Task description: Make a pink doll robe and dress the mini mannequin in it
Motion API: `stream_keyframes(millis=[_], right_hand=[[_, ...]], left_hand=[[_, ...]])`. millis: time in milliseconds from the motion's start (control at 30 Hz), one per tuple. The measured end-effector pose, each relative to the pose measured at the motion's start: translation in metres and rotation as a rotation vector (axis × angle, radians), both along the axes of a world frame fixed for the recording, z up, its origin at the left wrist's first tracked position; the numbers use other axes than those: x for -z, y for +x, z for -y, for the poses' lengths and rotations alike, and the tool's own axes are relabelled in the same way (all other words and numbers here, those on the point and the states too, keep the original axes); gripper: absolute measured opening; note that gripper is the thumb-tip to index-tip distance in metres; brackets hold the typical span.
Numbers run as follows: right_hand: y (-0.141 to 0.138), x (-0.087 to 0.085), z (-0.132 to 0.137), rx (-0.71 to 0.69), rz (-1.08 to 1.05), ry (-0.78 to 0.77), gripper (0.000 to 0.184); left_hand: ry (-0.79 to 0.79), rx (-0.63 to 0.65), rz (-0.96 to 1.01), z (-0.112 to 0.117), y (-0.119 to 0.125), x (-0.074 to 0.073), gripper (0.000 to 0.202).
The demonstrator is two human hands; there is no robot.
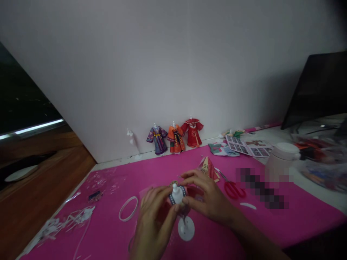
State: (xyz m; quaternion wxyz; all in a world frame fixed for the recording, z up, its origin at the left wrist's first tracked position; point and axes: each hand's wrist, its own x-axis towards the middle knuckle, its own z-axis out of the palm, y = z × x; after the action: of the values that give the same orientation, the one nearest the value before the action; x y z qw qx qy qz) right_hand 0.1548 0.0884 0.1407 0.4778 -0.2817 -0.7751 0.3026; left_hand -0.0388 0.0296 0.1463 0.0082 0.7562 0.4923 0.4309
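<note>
A small white mannequin [177,195] stands between my two hands, its round white base [186,228] on the pink mat. Around its shoulders lies a tiny garment [172,198] with a dark, white-dotted trim. My left hand [155,213] is closed at the garment's left side, thumb in front and fingers behind. On the other side, my right hand [204,196] pinches the right edge of the garment. The fingers hide much of the cloth and the mannequin's body. Red-handled scissors [234,190] lie right of my right hand, near a folded red and cream cloth piece [207,168].
Mannequins in purple [157,139], orange [176,139] and red robes [192,131] stand along the wall beside a bare mannequin [131,136]. A white ring [128,208] and paper scraps [65,222] lie left. A printed sheet [251,146], white-lidded jar [283,157] and monitor [317,86] are right.
</note>
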Motion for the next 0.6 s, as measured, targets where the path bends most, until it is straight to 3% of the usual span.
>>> stream_keyframes(millis=[467, 600], right_hand=[[0.004, 0.000, 0.006, 0.041, -0.033, 0.042, 0.034], [0.011, 0.009, 0.011, 0.134, -0.110, 0.094, 0.029]], left_hand=[[-0.004, -0.045, 0.014, -0.005, 0.001, 0.004, 0.030], [-0.043, -0.056, 0.077, -0.001, -0.003, 0.007, 0.036]])
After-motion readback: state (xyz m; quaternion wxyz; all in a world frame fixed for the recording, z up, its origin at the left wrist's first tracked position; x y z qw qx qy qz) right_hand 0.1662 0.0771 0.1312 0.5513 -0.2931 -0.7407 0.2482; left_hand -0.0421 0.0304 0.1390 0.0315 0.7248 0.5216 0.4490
